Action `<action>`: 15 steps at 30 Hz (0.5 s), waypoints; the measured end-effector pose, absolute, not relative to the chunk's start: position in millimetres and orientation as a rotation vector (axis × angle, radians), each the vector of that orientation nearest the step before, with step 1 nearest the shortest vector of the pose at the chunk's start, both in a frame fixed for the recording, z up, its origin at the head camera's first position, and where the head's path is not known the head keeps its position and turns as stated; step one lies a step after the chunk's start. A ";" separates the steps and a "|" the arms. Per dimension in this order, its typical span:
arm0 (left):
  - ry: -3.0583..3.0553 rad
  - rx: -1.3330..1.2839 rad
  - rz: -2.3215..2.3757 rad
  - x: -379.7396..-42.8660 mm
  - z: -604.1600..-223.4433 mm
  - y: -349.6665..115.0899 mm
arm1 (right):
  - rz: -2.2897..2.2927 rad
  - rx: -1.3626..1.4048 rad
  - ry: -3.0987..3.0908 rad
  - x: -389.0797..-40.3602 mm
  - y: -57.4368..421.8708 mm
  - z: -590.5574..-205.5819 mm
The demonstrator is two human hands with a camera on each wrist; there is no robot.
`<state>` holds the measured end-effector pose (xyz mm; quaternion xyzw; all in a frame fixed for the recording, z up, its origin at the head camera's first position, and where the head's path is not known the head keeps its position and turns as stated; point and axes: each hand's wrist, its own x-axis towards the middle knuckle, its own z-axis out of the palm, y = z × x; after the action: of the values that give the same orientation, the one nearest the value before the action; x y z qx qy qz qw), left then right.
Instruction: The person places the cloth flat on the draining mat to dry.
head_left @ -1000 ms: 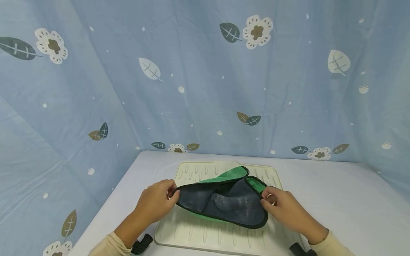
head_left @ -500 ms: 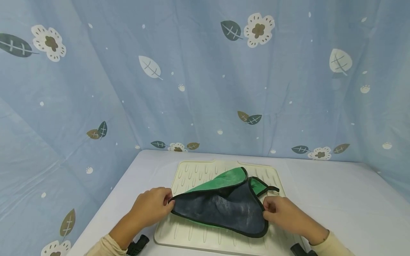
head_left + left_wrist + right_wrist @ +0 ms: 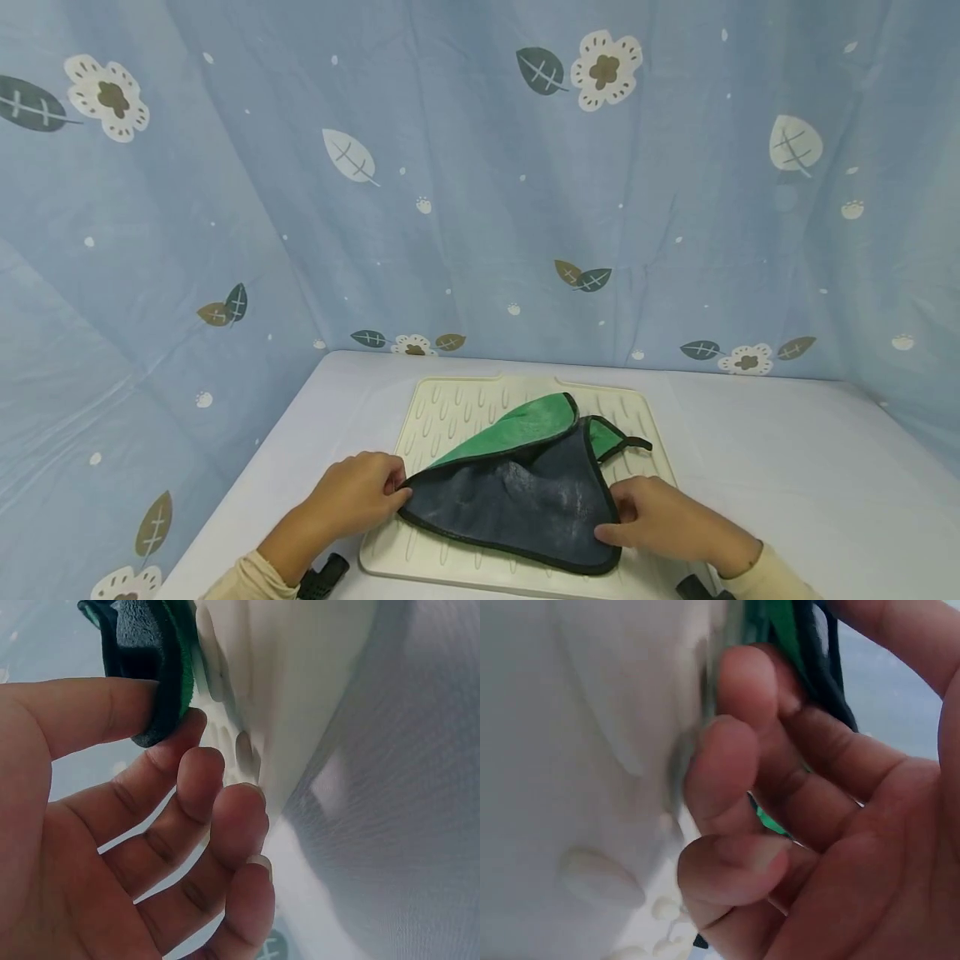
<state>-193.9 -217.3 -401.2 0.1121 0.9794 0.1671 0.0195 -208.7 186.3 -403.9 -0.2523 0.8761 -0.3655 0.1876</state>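
Observation:
A cleaning cloth point(image 3: 510, 508), dark grey on one face and green on the other with black edging, lies partly folded over a cream ribbed mat point(image 3: 442, 417). Its green face shows along the far fold, and a small black hanging loop point(image 3: 639, 443) sticks out at the right. My left hand point(image 3: 360, 492) pinches the cloth's left corner; in the left wrist view the edge point(image 3: 161, 712) sits between thumb and forefinger. At the near right corner, my right hand point(image 3: 663, 521) holds the edge, thumb on the grey face, other fingers underneath close to the mat.
The mat rests on a white-covered table point(image 3: 772, 467). A blue curtain point(image 3: 465, 167) with flower and leaf prints stands behind and at the left. Black device parts point(image 3: 324, 575) show below both wrists.
Both hands have moved toward me and down, bringing the cloth's near edge lower over the mat. The grey face lies flatter, and the right hand has slid nearer the front corner.

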 end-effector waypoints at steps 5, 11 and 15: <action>3.040 0.323 0.531 -195.5 -400.6 -216.8 | -1.020 -0.736 2.440 -208.2 184.9 -405.8; 3.042 0.306 0.549 -196.2 -398.2 -215.7 | -1.015 -0.744 2.437 -206.6 188.0 -405.1; 3.027 0.328 0.549 -195.3 -397.8 -216.4 | -1.031 -0.761 2.412 -205.8 192.2 -404.1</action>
<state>-195.3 -216.4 -397.8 0.1061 0.9781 0.1774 0.0237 -205.8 192.2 -404.1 -0.2728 0.8646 -0.3695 0.2036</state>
